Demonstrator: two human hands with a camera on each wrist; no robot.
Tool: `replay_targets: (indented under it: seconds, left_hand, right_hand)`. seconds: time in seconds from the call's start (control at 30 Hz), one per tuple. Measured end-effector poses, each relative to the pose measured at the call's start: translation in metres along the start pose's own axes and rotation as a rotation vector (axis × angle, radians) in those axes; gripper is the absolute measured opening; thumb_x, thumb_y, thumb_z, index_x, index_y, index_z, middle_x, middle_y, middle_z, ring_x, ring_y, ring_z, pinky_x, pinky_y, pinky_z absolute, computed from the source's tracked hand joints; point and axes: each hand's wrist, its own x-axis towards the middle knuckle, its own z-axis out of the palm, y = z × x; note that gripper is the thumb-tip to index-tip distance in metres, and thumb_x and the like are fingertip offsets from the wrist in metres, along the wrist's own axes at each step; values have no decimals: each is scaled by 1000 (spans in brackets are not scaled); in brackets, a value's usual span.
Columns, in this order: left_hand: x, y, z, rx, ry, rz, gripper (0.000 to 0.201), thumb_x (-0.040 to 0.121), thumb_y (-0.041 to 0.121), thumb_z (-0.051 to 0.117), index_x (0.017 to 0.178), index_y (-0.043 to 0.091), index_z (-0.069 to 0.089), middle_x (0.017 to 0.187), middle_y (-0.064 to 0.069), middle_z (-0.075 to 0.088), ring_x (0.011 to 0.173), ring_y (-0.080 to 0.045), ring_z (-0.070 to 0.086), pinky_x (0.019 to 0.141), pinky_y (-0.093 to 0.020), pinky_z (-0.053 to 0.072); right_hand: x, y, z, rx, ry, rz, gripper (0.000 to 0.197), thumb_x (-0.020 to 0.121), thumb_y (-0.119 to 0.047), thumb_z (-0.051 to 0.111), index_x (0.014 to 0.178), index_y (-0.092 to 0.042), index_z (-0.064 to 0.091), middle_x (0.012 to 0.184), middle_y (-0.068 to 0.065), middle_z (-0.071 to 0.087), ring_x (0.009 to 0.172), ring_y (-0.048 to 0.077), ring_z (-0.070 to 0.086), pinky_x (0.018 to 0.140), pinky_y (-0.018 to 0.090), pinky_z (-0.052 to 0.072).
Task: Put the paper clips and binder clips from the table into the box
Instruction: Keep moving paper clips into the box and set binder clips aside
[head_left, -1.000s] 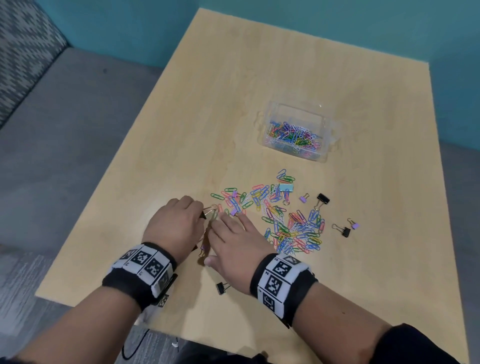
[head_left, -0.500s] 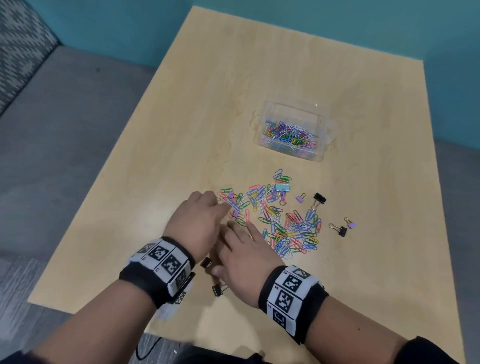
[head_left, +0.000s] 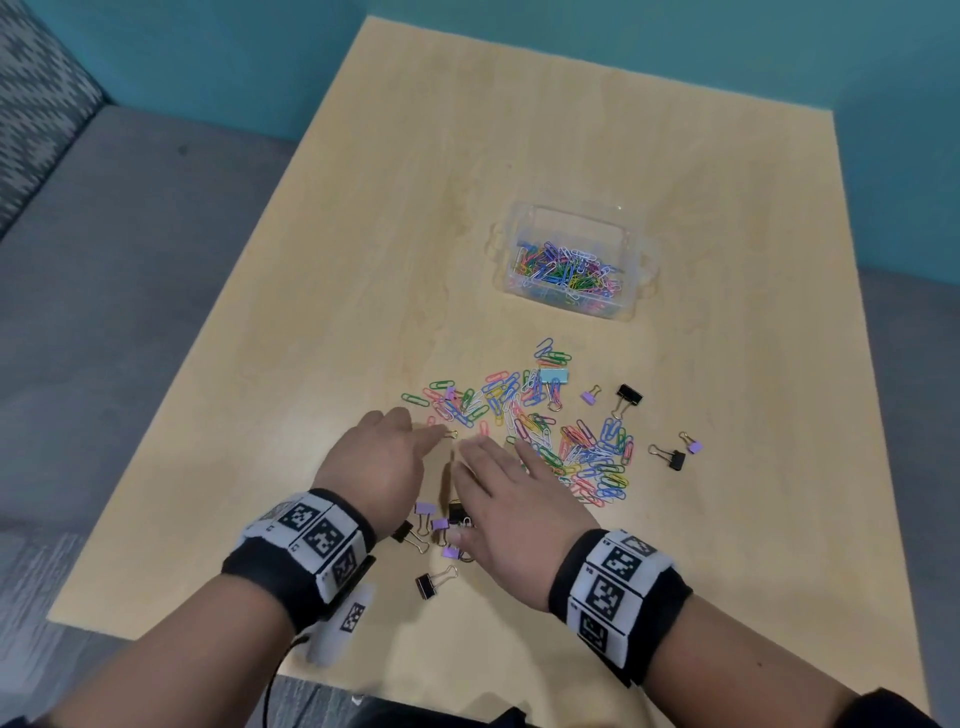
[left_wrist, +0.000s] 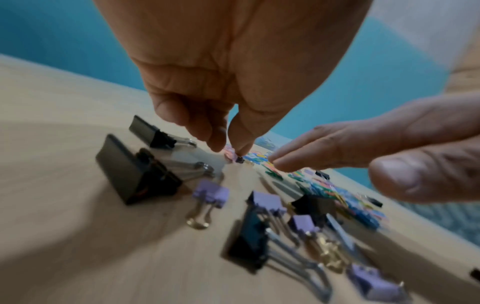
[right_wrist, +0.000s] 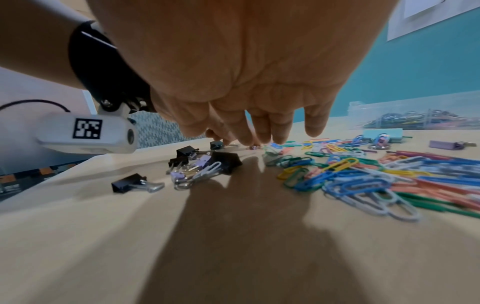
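Note:
A clear plastic box (head_left: 576, 209), partly filled with coloured paper clips (head_left: 569, 270), stands past the middle of the table. Loose paper clips (head_left: 571, 441) (right_wrist: 363, 174) lie spread in front of it. Several black and purple binder clips (head_left: 441, 525) (left_wrist: 259, 205) (right_wrist: 202, 166) lie bunched between my wrists. My left hand (head_left: 439, 432) (left_wrist: 228, 148) pinches a small binder clip (left_wrist: 239, 159) at the spread's left edge, its gold loops (head_left: 452, 434) sticking out. My right hand (head_left: 498, 467) (right_wrist: 262, 133) lies beside it, fingers straight, tips on the table, holding nothing.
A light blue binder clip (head_left: 553, 375), two purple ones (head_left: 589, 397) (head_left: 693, 446) and two black ones (head_left: 629, 395) (head_left: 672, 460) lie around the spread's far and right sides. One black clip (head_left: 434, 582) lies near the table's front edge (head_left: 208, 642). A teal wall stands behind.
My left hand has reached forward to the left edge of the paper clip spread. The bunch of binder clips near my wrists has come into view.

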Motion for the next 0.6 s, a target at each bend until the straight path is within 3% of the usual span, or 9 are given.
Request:
replay_targets:
  seconds: [0.1,0.2,0.33,0.43,0.5,0.6]
  left_hand:
    - [-1,-4,2,-172,57,-108,45,93,13,40,132,31,54,101,-4,56,93,-25,54,73,-31,46]
    - [-3,-8,2,-276,71,-170,43,94,14,37,130,31,56,96,-2,56,91,-22,57,76,-33,48]
    - [-12,-11,3,-204,-2,-81,43,95,17,35,127,38,54,93,-2,59,86,-23,57,72,-32,47]
    - [-24,-10,-1,-22,-6,46,39,89,12,42,112,40,57,70,3,46,62,-21,45,52,-30,35]
    - [-31,-11,-3,1,-25,69,36,86,11,47,100,42,57,64,8,36,58,-18,41,50,-28,30]
    - [-33,-13,-11,-55,40,-6,34,88,14,48,101,43,59,67,7,49,61,-18,52,51,-29,42]
  right_hand:
    - [6,1,3,11,-60,-15,69,91,-51,19,140,-5,37,149,15,33,141,32,24,113,55,21]
    - [8,-2,-2,-14,-63,5,63,92,-47,25,135,-4,40,139,15,42,134,35,32,111,55,24]
    - [22,-1,-14,2,-7,32,58,84,-27,51,137,-6,37,137,12,42,132,35,31,111,54,22]
    - [34,2,-23,10,-22,-12,64,81,-18,51,141,-7,32,146,10,34,138,34,22,114,53,15]
    - [41,-1,-25,5,-50,-73,64,83,-16,50,143,-7,29,150,9,29,141,33,16,115,53,11]
    - [48,1,-25,-12,-56,-40,66,84,-16,50,145,-8,26,152,9,25,142,32,12,115,51,10]
